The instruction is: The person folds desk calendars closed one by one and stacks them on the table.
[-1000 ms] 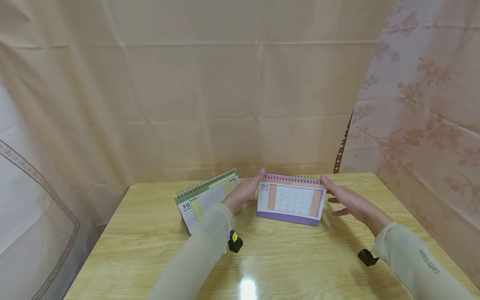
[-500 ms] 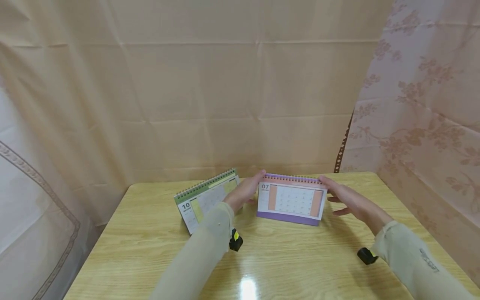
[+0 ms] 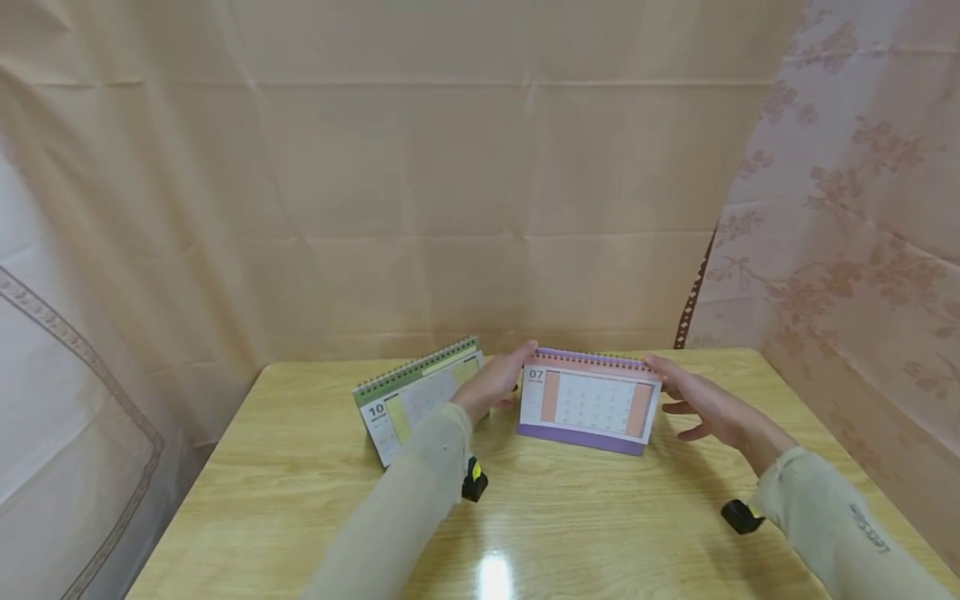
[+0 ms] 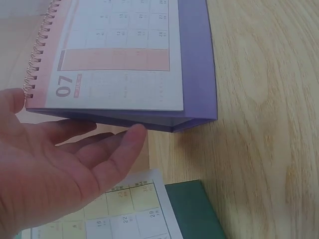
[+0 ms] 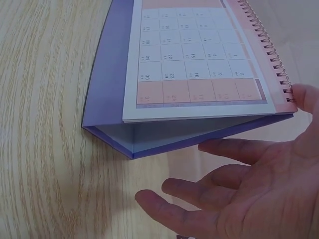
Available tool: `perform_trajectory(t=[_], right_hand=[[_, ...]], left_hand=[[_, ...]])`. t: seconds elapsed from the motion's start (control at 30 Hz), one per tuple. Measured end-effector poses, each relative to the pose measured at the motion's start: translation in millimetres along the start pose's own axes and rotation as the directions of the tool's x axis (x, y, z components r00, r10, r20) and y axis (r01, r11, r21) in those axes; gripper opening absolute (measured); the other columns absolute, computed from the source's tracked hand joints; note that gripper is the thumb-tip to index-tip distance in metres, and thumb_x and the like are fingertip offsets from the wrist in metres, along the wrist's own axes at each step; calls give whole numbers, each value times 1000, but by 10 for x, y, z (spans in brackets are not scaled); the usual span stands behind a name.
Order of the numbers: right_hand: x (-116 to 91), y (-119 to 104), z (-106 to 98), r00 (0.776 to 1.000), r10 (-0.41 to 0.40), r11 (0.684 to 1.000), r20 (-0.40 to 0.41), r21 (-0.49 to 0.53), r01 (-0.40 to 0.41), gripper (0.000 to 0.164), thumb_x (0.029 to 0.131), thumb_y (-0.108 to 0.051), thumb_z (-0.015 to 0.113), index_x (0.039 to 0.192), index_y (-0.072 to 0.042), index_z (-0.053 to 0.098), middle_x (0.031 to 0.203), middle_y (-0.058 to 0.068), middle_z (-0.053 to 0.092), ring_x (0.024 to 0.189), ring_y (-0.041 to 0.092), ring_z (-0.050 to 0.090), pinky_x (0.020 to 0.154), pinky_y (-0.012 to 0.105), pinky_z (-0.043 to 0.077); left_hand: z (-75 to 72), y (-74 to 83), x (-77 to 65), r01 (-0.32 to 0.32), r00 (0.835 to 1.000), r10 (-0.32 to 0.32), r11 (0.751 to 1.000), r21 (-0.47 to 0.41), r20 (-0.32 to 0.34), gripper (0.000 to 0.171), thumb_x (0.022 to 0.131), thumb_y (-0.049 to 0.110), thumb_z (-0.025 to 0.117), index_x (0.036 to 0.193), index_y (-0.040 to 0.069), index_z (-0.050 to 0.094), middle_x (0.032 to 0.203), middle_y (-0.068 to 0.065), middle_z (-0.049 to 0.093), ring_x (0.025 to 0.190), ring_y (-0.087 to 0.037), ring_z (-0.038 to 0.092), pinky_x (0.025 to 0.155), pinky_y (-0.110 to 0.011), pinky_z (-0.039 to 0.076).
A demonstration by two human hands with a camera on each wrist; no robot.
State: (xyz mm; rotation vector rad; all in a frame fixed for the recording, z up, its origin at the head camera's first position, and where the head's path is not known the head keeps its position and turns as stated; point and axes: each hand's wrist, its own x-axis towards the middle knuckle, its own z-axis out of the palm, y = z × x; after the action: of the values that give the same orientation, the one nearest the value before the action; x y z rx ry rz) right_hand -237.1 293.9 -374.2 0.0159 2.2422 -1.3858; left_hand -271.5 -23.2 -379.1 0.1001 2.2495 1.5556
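A purple desk calendar (image 3: 590,402) with a pink spiral-bound page marked 07 stands like a tent on the table, between both hands. My left hand (image 3: 492,384) holds its left end, thumb at the end of the wire binding and fingers along the side edge behind. At the right end, my right hand (image 3: 718,410) pinches the top corner. Its thumb (image 5: 304,97) is at the wire coil and the index finger touches the back panel. The other right fingers extend apart below. A green desk calendar (image 3: 416,398) marked 10 stands angled at left, partly covered by my left arm.
The wooden table (image 3: 585,517) ends at the back close to a beige curtain (image 3: 397,208). Floral cloth (image 3: 862,208) hangs along the right side. Black wrist cameras (image 3: 742,517) sit under both sleeves.
The right thumb has shifted slightly inward onto the top corner of the purple calendar. The view has turned a little. Both calendars keep their places on the table.
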Motion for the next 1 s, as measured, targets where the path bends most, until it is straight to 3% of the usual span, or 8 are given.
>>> perform_trajectory(t=[0.33,0.53,0.7,1.0], right_hand=[[17,38,-38,1000,15,999,16,35,-15,97,99,-73,28,160,0,12,162,34,5,144,60,12,98,68,43],[30,-5,-44,999,-18,999,38,45,17,93,101,-70,29,162,-3,8,163,34,2,146,59,6,102,70,37],[33,-10,-35,999,-22,999,46,49,20,91,102,-68,28,162,-4,8,163,33,2,146,59,5,103,71,36],[50,1,-55,999,-25,999,48,49,22,90,101,-69,30,163,-9,3,163,33,-1,146,60,3,100,71,38]], left_hand=[[-3,25,16,-24,1000,24,1000,2,11,67,102,65,34,130,14,66,152,-11,47,140,-39,41,103,-56,45],[-22,7,32,-25,1000,25,1000,5,-3,69,100,69,35,127,15,68,150,-9,50,138,-34,44,103,-54,46],[-22,-28,47,-23,1000,23,1000,-20,6,69,100,69,36,126,14,68,136,-9,59,119,-32,58,101,-54,47],[-64,-17,28,-17,998,19,999,-36,58,68,102,67,34,131,14,65,150,-9,50,110,-36,61,104,-55,45]])
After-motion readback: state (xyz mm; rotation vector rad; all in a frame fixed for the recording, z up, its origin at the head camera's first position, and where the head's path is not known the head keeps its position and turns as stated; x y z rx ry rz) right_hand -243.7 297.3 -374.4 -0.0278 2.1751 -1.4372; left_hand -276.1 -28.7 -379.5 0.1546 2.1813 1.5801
